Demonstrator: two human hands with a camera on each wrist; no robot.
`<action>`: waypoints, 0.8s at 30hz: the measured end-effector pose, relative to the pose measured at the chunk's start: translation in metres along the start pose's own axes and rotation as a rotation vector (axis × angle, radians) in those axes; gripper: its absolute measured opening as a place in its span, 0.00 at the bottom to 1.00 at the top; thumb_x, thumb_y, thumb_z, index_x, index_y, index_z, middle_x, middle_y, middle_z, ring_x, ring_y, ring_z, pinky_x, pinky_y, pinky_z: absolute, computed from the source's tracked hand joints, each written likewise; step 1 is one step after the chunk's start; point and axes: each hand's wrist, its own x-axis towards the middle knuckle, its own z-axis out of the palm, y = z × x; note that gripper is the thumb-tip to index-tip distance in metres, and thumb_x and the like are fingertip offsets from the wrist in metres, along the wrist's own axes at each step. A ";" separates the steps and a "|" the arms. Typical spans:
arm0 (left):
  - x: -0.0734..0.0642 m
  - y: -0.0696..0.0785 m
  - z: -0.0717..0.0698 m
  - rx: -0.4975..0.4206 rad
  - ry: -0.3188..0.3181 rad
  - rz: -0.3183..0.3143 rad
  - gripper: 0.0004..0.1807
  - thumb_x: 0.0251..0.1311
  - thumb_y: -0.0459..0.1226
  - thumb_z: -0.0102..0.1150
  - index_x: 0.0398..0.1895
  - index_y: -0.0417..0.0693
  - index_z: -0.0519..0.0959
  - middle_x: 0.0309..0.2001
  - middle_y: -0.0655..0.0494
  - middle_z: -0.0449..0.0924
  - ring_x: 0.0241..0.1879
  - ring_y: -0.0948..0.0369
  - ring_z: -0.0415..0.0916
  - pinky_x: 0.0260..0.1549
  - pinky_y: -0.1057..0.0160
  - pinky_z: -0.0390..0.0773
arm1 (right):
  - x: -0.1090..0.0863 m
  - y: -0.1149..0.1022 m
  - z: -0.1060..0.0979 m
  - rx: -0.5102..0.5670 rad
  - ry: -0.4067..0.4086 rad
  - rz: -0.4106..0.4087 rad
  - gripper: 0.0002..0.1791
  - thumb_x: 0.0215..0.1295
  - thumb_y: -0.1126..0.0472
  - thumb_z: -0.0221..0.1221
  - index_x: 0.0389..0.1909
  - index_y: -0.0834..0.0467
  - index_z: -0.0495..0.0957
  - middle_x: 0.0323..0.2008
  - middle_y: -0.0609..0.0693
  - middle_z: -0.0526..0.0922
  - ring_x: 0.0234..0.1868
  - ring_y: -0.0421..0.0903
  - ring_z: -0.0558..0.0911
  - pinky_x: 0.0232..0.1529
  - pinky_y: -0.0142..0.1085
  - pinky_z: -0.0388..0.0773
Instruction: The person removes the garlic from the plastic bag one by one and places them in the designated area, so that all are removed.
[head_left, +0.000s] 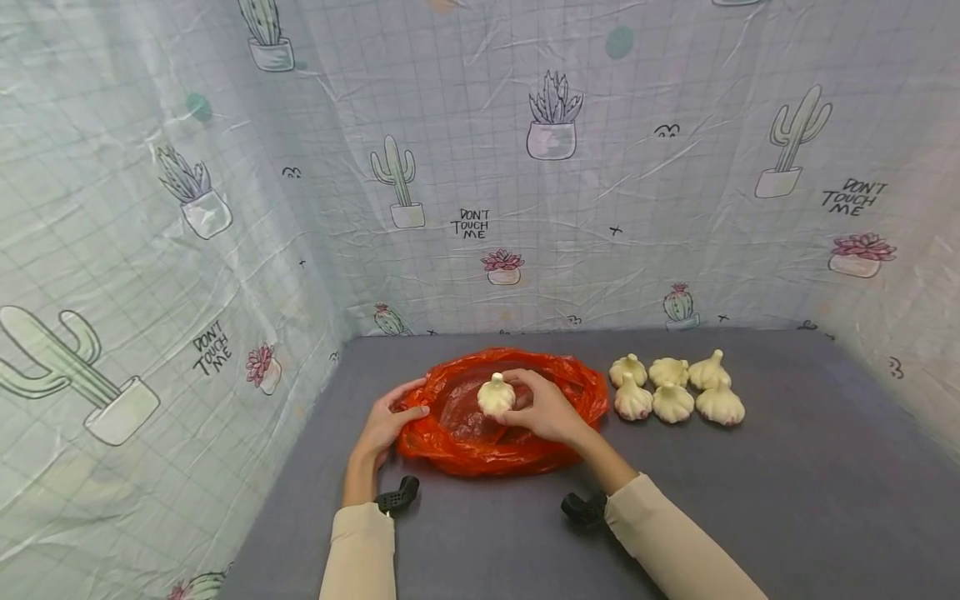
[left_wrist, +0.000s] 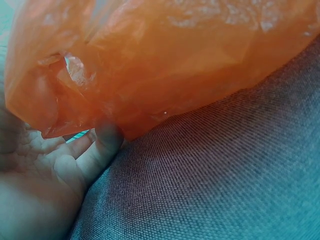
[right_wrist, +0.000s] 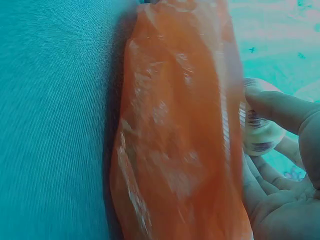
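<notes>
A red plastic bag [head_left: 487, 460] lies on the table, its mouth spread wide and facing up. At its left side, my left hand [head_left: 384, 427] grips the rim, with the thumb over the edge; in the left wrist view the thumb [left_wrist: 102, 147] meets the bag's side. My right hand [head_left: 546, 408] pinches a garlic bulb [head_left: 495, 397], stem up, over the bag's opening. From the right wrist view, thumb and fingers hold that bulb [right_wrist: 262, 134] just beyond the bag's wall [right_wrist: 175, 125], which hides part of it.
Several more garlic bulbs [head_left: 673, 403] stand in two rows on the grey table [head_left: 787, 500], right of the bag. Black wrist devices [head_left: 399, 495] sit by both sleeves. A curtain [head_left: 465, 183] printed with cacti encloses the table at the back and sides.
</notes>
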 end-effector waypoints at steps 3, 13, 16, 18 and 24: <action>0.000 0.000 -0.001 -0.001 -0.006 0.002 0.31 0.60 0.35 0.70 0.68 0.59 0.77 0.69 0.50 0.74 0.57 0.55 0.79 0.50 0.58 0.85 | -0.010 -0.001 -0.011 0.007 0.001 -0.003 0.36 0.57 0.57 0.75 0.67 0.51 0.74 0.64 0.53 0.78 0.44 0.45 0.84 0.40 0.33 0.82; -0.001 0.000 -0.001 -0.018 -0.012 0.008 0.30 0.61 0.34 0.69 0.68 0.57 0.77 0.68 0.48 0.75 0.55 0.55 0.80 0.48 0.57 0.86 | -0.043 0.007 -0.047 0.022 0.035 -0.044 0.37 0.58 0.58 0.74 0.69 0.56 0.72 0.66 0.59 0.75 0.47 0.50 0.84 0.43 0.32 0.83; -0.002 0.000 0.000 -0.012 -0.010 0.010 0.30 0.61 0.34 0.69 0.68 0.58 0.77 0.68 0.48 0.75 0.55 0.54 0.80 0.48 0.56 0.86 | -0.054 0.009 -0.057 0.010 0.048 -0.045 0.38 0.59 0.59 0.74 0.69 0.58 0.71 0.67 0.61 0.75 0.47 0.49 0.84 0.45 0.32 0.84; -0.003 0.000 0.000 -0.004 -0.010 0.006 0.30 0.61 0.35 0.69 0.68 0.58 0.77 0.68 0.48 0.75 0.56 0.55 0.80 0.49 0.56 0.86 | -0.062 0.011 -0.063 -0.002 0.057 -0.043 0.38 0.59 0.59 0.74 0.69 0.58 0.71 0.66 0.61 0.74 0.46 0.47 0.84 0.45 0.32 0.84; -0.004 0.002 0.001 -0.005 -0.007 0.007 0.30 0.61 0.35 0.69 0.68 0.58 0.77 0.68 0.48 0.75 0.56 0.55 0.80 0.49 0.56 0.85 | -0.075 0.020 -0.079 -0.024 0.095 -0.064 0.37 0.59 0.59 0.74 0.68 0.57 0.72 0.61 0.60 0.77 0.42 0.41 0.85 0.43 0.32 0.85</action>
